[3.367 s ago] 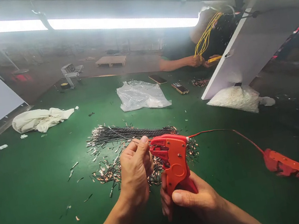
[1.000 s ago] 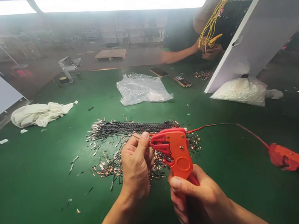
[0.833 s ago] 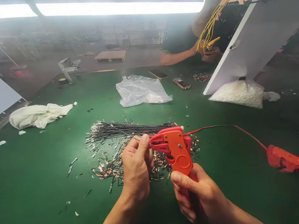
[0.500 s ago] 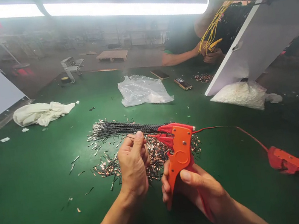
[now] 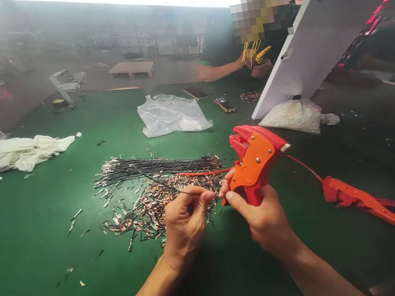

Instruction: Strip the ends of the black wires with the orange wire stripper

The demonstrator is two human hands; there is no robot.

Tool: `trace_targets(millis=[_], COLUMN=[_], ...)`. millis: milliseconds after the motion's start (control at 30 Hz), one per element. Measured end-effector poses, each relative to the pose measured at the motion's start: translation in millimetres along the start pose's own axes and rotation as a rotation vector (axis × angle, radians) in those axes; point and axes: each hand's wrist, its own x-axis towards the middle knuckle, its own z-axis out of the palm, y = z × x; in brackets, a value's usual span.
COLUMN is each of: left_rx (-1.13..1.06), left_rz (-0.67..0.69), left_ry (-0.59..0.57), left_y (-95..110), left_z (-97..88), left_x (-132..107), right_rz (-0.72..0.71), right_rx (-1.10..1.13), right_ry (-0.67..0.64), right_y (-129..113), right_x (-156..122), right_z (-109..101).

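— While your left hand (image 5: 185, 221) is curled nearest to you, what do its fingertips close on?

— You pinch a thin black wire (image 5: 149, 176) between thumb and forefinger. It runs up and left from your fingertips, over the heap of cut scraps (image 5: 143, 212), to the bundle of black wires (image 5: 155, 165) behind it.

— And your right hand (image 5: 266, 220)?

— It is closed round the handles of the orange wire stripper (image 5: 256, 158). You hold the tool above the green mat (image 5: 28, 247), head tilted up and to the right, its lower edge just beside your left fingertips. Whether the jaws bite on anything cannot be told.

— What lies beyond the tool?

— A red wire (image 5: 201, 172) crosses the heap to the stripper, and a red strand runs from the head to a second red tool (image 5: 373, 202) lying flat on the mat. Farther back you find a clear plastic bag (image 5: 172, 114) at centre, a white cloth (image 5: 16, 153) at left and a white bag of small parts (image 5: 294, 116) at right, under a slanted white board (image 5: 304, 59). At the far edge, a co-worker's hands (image 5: 260, 68) hold yellow wires (image 5: 250, 51), with two phones (image 5: 224, 104) near them.
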Motion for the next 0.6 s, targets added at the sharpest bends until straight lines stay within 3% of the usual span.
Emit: trace_targets(millis=[200, 600], left_rx=[0.014, -0.064], left_rz=[0.048, 0.008], left_ry=[-0.006, 0.009], left_y=[-0.9, 2.1], left_z=[-0.9, 1.5], left_x=[0.9, -0.1], right_rz=[-0.018, -0.039], right_rx=[-0.045, -0.047], right_ry=[-0.075, -0.07], right_y=[-1.3, -0.8], right_x=[-6.8, -8.5], right_z=[7.1, 8.1])
